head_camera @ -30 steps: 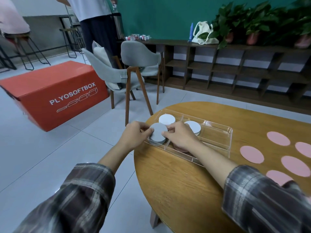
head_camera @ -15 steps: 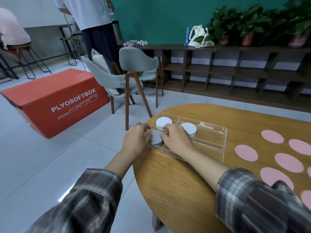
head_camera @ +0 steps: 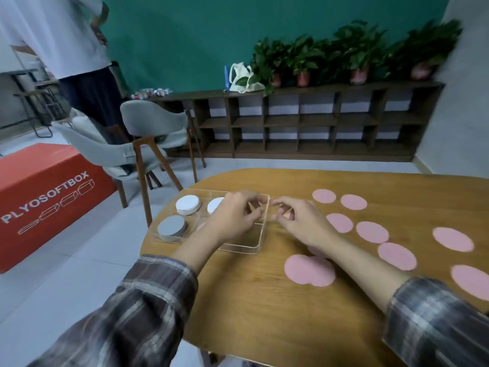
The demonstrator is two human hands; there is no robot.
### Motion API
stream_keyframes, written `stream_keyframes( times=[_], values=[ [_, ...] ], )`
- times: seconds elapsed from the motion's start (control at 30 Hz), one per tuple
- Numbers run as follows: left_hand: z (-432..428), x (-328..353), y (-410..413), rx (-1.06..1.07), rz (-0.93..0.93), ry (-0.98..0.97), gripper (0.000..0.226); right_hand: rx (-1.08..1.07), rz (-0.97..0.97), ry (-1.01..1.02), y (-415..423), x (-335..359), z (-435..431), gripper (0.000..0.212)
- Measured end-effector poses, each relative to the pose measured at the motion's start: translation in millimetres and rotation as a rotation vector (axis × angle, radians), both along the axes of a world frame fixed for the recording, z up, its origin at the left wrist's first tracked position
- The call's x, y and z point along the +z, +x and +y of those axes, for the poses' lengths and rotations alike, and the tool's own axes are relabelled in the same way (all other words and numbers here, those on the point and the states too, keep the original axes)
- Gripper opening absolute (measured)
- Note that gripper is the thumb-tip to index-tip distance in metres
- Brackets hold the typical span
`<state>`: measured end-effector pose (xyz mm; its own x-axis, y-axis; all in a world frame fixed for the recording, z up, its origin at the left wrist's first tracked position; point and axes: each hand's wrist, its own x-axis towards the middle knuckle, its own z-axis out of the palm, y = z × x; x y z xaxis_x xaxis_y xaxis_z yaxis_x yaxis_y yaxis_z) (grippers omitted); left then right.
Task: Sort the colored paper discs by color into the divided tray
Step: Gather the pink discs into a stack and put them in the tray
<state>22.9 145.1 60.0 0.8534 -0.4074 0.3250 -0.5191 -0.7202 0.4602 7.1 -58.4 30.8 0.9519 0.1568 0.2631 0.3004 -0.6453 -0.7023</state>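
Note:
A clear divided tray point(head_camera: 239, 249) lies at the left end of the wooden table point(head_camera: 251, 303). Its left compartments hold a grey disc stack point(head_camera: 172, 227) and a white stack point(head_camera: 188, 205); a second white stack point(head_camera: 215, 205) is partly hidden by my left hand point(head_camera: 235, 217). That hand hovers over the tray's right half, fingers bent near the right wall, nothing seen in them. My right hand point(head_camera: 300, 222) is just outside that wall, fingertips close together over a sliver of pink. Several pink discs point(head_camera: 372, 232) lie loose to the right, and two overlapping ones point(head_camera: 309, 270) sit under my right forearm.
The table's rounded left edge drops off just beyond the tray. On the floor to the left are two grey chairs point(head_camera: 148, 123) and a red cardboard box point(head_camera: 47, 197). A person point(head_camera: 79, 62) stands behind the chairs. A low shelf point(head_camera: 304, 123) with plants lines the green wall.
Both hands have left the grey stack in the tray's left compartment and moved right, to the tray's right wall. My view has swung right, so more pink discs show.

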Motion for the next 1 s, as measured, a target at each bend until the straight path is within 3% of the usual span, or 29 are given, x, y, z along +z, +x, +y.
stream_keyframes(
  times=[0.23,0.43,0.7,0.83,1.0],
  values=[
    [-104.0,-16.1,-3.4,-0.147,0.021,0.024,0.019,-0.162,-0.003,-0.041,-44.4,-14.4,-121.9,0.031],
    [-165.6,-55.7,-9.6,-0.257,0.165,0.065,0.027,-0.17,0.029,-0.034,-75.4,-31.3,-184.5,0.031],
    [-181.9,-93.2,-13.6,-0.299,0.126,0.101,0.066,-0.2,-0.018,0.021,-70.5,-59.5,-199.6,0.031],
    [-179.9,-102.1,-12.4,-0.3,0.1,0.017,0.055,-0.207,-0.057,0.033,-60.2,-64.1,-191.8,0.029],
    [-177.2,-99.1,-6.1,-0.336,0.201,-0.142,0.034,-0.199,-0.049,0.098,-55.1,-65.7,-183.5,0.019]
  ],
)
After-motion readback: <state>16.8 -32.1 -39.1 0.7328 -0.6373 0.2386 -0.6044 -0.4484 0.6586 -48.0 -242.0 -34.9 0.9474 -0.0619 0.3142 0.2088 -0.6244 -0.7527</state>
